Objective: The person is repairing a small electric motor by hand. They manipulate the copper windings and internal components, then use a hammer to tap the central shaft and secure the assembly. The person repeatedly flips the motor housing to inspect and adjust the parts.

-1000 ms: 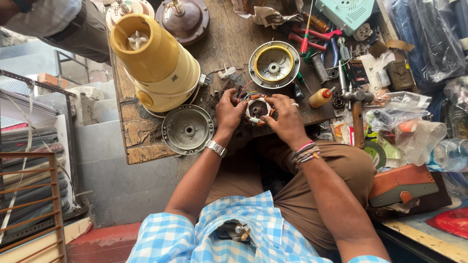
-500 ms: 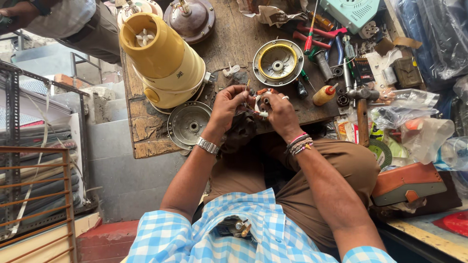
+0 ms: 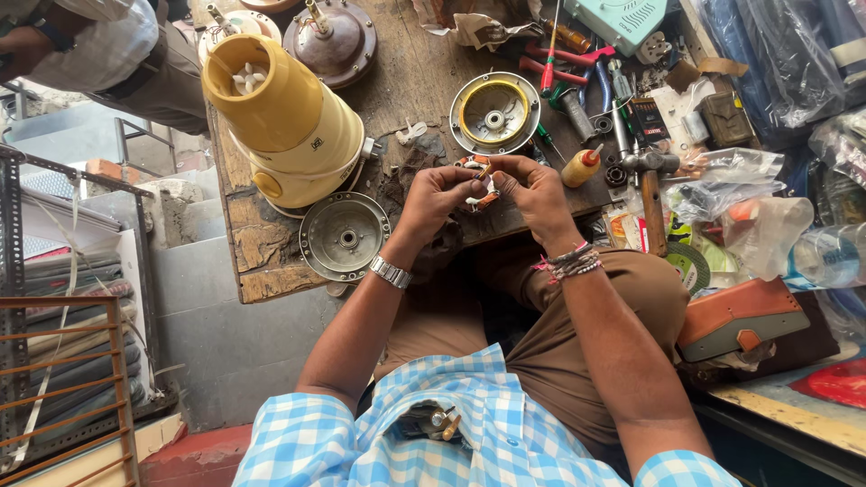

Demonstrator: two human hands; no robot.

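cluttered repair stall, worn wooden tabletop (image 3: 271, 243) seen from above, person seated with knees under its near edge. landmark: yellow mixer base (image 3: 284, 122) at the far left of the tabletop. small motor part with copper windings (image 3: 476, 185) sits to the right of the mixer base, raised just over the near edge of the tabletop, pinched from both sides. left hand (image 3: 433, 200) closed on its left side, right hand (image 3: 534, 188) closed on its right side, fingertips meeting over the top; both equally near, part lies dead between them. part too covered to tell its long axis. grey metal disc (image 3: 345, 238) lies flat just nearer than the mixer base, left of the left hand. round housing with yellow ring (image 3: 494, 113) lies right of the mixer base, just beyond the hands. small orange-capped bottle (image 3: 582, 166) stands beside the right hand, hammer (image 3: 651, 185) further right. red-handled pliers (image 3: 564, 61) and screwdrivers far right of the mixer base. another person's sleeve (image 3: 99, 45) beyond the mixer base, far left.
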